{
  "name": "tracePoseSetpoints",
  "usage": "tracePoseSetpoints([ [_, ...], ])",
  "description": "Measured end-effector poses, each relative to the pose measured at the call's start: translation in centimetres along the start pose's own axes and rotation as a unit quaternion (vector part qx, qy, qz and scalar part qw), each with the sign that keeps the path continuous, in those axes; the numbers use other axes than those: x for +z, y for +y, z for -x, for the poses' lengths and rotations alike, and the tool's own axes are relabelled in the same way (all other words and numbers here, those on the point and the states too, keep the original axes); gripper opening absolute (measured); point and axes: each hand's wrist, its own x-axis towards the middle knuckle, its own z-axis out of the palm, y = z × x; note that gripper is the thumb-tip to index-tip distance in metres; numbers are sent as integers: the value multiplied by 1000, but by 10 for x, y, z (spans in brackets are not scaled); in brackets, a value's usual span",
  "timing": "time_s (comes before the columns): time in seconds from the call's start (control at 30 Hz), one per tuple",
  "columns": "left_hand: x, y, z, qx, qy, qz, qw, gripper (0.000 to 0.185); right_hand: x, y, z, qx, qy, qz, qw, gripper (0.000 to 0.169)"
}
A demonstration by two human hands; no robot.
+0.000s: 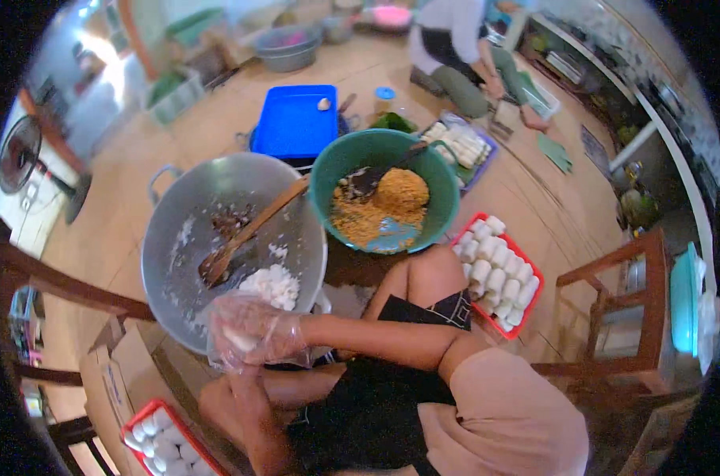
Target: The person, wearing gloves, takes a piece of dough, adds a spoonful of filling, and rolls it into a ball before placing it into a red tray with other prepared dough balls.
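My right hand (pixel 250 318), in a clear plastic glove, reaches across my lap to my left hand (pixel 232 356), which seems gloved too. Between the palms both hold a lump of white rice (pixel 239 339); the gloves hide part of it and blur the fingers. The hands meet over the near rim of a big aluminium pan (pixel 187 172). Just beyond them in the pan lies a mound of white sticky rice (pixel 270 287). A wooden spatula (pixel 252 232) leans across the pan, its blade near dark residue (pixel 232 220).
Right of the pan stands a green basin (pixel 389 143) of orange crumbly food (pixel 401 193). Red trays of white rolls (pixel 493 262) flank me, one lower left (pixel 157 440). A blue tray (pixel 297 119), a wooden chair (pixel 627 309) and a seated person (pixel 461 59) are farther off.
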Motion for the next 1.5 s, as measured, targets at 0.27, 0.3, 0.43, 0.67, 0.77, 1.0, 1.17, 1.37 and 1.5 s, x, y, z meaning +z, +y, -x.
tracePoseSetpoints([
  [0.27, 14, -10, 0, -23, -4, -65, 998, 62, -65, 14, 21, -71, -80, -101, 989, 35],
  [0.3, 13, -7, 2, -21, 0, -75, 997, 62, -79, 6, 20, -78, -50, -103, 990, 38],
  [0.43, -2, 7, 40, -29, 39, -117, 992, 61, -57, -13, 38, -47, 136, -174, 974, 54],
  [0.67, 7, -28, 51, -70, 47, -128, 988, 61, -9, 30, 56, -48, -14, -343, 938, 49],
  [0.77, 32, -46, 29, -69, 16, -120, 990, 61, -23, 34, 60, -41, -47, -150, 987, 40],
  [1.0, 34, -37, 18, -42, -11, -116, 992, 61, -111, -11, 60, 32, -127, -108, 985, 62],
  [1.17, 44, -32, 36, -53, -113, 4, 992, 60, -93, -22, 70, -22, 83, -75, 993, 59],
  [1.37, 37, -32, 19, -121, -135, 49, 982, 57, -34, -29, 94, 59, 18, -341, 938, 70],
  [1.5, 8, -56, 35, -12, -19, 13, 1000, 55, -63, -8, 64, 30, -131, -91, 987, 67],
])
